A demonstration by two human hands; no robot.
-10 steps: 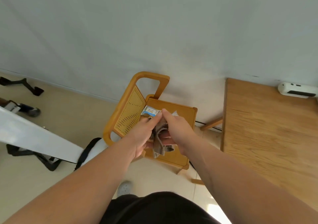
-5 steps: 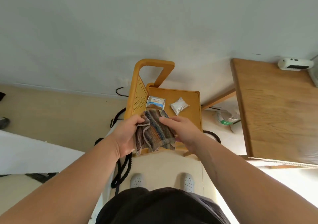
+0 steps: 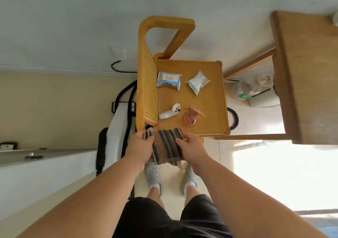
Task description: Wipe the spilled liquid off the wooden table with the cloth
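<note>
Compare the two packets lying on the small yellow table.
The left packet is white with blue print; the right packet is plain and silvery. The left packet lies roughly square to the yellow table; the right packet is turned cornerwise. Both lie flat, apart from each other.

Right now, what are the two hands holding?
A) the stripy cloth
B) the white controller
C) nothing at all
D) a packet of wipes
A: the left hand and the right hand each grip a side of the striped cloth, while the white controller and the wipes packet lie apart from both hands.
</note>
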